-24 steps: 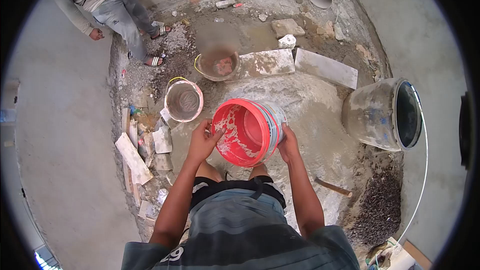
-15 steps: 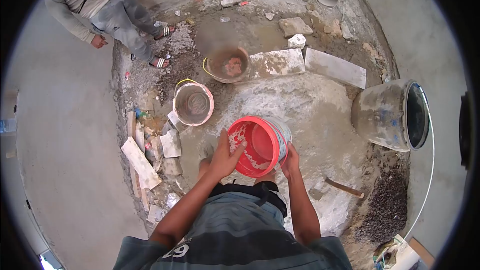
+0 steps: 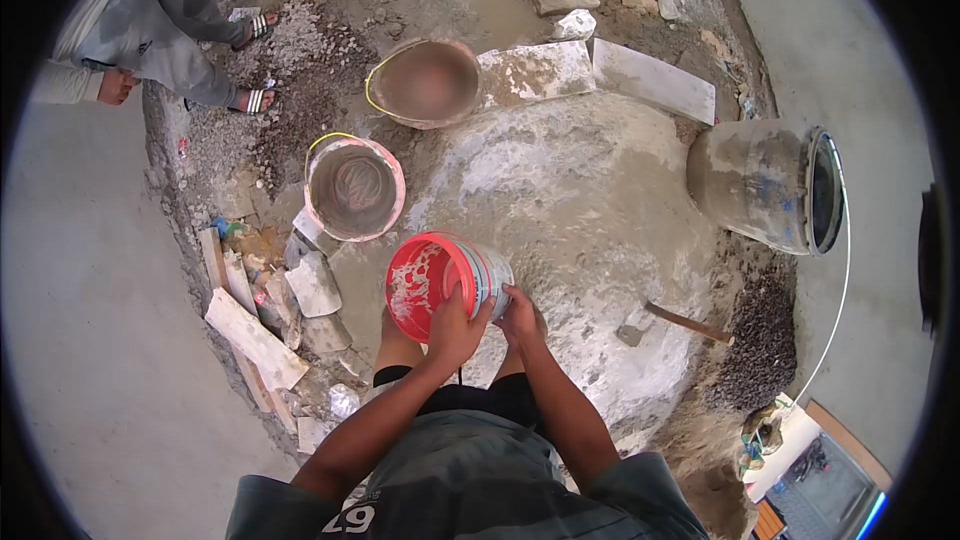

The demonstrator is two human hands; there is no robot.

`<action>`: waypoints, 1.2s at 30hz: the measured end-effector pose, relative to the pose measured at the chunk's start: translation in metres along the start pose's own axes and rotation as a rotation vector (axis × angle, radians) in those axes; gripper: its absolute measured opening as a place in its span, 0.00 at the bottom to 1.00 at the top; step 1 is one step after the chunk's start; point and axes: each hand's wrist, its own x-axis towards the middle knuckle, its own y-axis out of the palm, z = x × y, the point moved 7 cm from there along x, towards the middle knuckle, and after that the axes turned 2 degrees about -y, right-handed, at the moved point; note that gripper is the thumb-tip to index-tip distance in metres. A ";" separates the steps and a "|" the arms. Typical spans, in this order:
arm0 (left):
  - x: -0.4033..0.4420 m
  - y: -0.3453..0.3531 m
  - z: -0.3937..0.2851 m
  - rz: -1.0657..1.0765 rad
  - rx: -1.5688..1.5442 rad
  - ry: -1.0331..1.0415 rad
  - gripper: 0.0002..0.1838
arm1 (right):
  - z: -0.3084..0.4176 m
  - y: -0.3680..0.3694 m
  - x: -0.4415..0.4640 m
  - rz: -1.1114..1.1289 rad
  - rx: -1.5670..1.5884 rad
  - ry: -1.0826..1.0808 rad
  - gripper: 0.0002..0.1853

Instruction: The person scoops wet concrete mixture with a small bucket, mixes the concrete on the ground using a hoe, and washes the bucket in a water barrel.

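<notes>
Between my hands is a bucket [image 3: 482, 270], red inside and pale outside, tipped on its side with its mouth facing left. Whitish residue clings to its inner wall. My left hand [image 3: 456, 328] grips the near rim, fingers reaching over its edge. Around the outer side near the base, my right hand [image 3: 520, 316] is closed on the bucket, some of its fingers hidden. A mud-coated bucket with a yellow handle [image 3: 356, 190] stands just beyond, to the left. Farther off is another dirty bucket [image 3: 425, 85], its contents blurred.
A large grey drum [image 3: 755, 185] lies on its side at right. Pale slabs [image 3: 655, 80] line the wet patch's far edge. A wooden-handled tool [image 3: 690, 323] lies near dark gravel [image 3: 760, 340]. Broken boards [image 3: 255, 340] and rubble are at left. Another person [image 3: 165, 30] stands at upper left.
The red bucket has moved left and turned, its mouth now facing left. My left hand has shifted to the near rim, my right hand toward the base. The view has shifted too.
</notes>
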 end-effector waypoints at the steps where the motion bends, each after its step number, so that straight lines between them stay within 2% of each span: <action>1: 0.007 0.001 0.010 -0.018 -0.034 0.045 0.24 | -0.005 -0.005 0.005 -0.099 -0.022 0.033 0.37; 3: 0.028 0.010 0.027 -0.049 -0.100 0.150 0.24 | -0.002 -0.018 0.015 -0.303 -0.061 0.083 0.39; 4: 0.039 0.018 0.037 -0.033 -0.102 0.130 0.25 | 0.005 -0.020 0.021 -0.389 -0.130 0.072 0.40; 7: 0.085 0.066 0.063 0.011 -0.175 0.106 0.30 | 0.049 -0.034 0.045 -0.382 -0.276 0.053 0.43; 8: 0.103 0.104 0.069 0.027 -0.253 0.116 0.32 | 0.068 -0.060 0.055 -0.420 -0.272 -0.003 0.43; 10: 0.152 0.153 0.076 0.004 -0.321 0.170 0.35 | 0.101 -0.118 0.113 -0.505 -0.359 -0.156 0.36; 11: 0.172 0.209 0.084 0.040 -0.379 0.167 0.34 | 0.128 -0.163 0.125 -0.593 -0.448 -0.210 0.30; 12: 0.203 0.236 0.079 0.117 -0.512 0.157 0.34 | 0.165 -0.171 0.141 -0.620 -0.493 -0.295 0.27; 13: 0.239 0.271 0.083 0.112 -0.527 0.202 0.33 | 0.205 -0.174 0.158 -0.646 -0.560 -0.430 0.27; 14: 0.274 0.296 0.071 0.066 -0.498 0.248 0.31 | 0.241 -0.193 0.173 -0.772 -0.676 -0.536 0.25; 16: 0.346 0.374 0.069 0.259 -0.581 0.067 0.24 | 0.312 -0.216 0.203 -0.800 -0.786 -0.887 0.25; 17: 0.392 0.386 0.061 0.217 -0.809 0.101 0.19 | 0.353 -0.191 0.225 -0.855 -0.987 -0.920 0.27; 18: 0.406 0.429 0.059 0.231 -1.041 0.086 0.18 | 0.369 -0.195 0.236 -0.837 -1.031 -1.052 0.28; 19: 0.441 0.438 0.059 0.220 -1.256 0.102 0.16 | 0.388 -0.179 0.261 -0.895 -1.150 -1.130 0.30; 21: 0.481 0.445 0.081 0.237 -1.269 -0.022 0.14 | 0.398 -0.159 0.321 -0.875 -1.343 -1.134 0.35; 23: 0.511 0.440 0.124 0.117 -1.337 -0.113 0.14 | 0.386 -0.133 0.387 -0.895 -1.551 -1.218 0.39; 27: 0.488 0.432 0.196 -0.016 -1.467 -0.258 0.15 | 0.335 -0.111 0.454 -0.728 -1.796 -0.830 0.39; 29: 0.462 0.430 0.231 -0.023 -1.451 -0.417 0.17 | 0.298 -0.102 0.473 -0.621 -1.851 -0.906 0.37; 31: 0.439 0.423 0.251 -0.076 -1.472 -0.478 0.17 | 0.269 -0.096 0.481 -0.591 -1.886 -0.812 0.36; 32: 0.426 0.420 0.261 -0.105 -1.482 -0.515 0.17 | 0.260 -0.100 0.486 -0.512 -1.893 -0.580 0.37; 36: 0.389 0.408 0.285 -0.168 -1.434 -0.602 0.16 | 0.218 -0.098 0.487 -0.433 -1.879 -0.564 0.37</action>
